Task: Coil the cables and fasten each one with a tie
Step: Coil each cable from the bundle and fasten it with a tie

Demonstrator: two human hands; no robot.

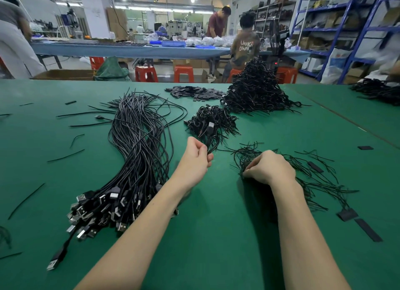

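Looking down from the head camera: bare green table (216, 235) between the forearms; uncoiled cables (138, 151) crowd the left, loose ties (311, 177) the right, tied coils (211, 121) just ahead. Left hand (195, 157) pinches a coiled cable (211, 141) near the small pile of coils. Right hand (269, 167), fingers curled, presses into the ties, seemingly pinching one.

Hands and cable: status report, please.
Left hand pinches coiled cable. Right hand picking at loose ties. Nothing in the way.
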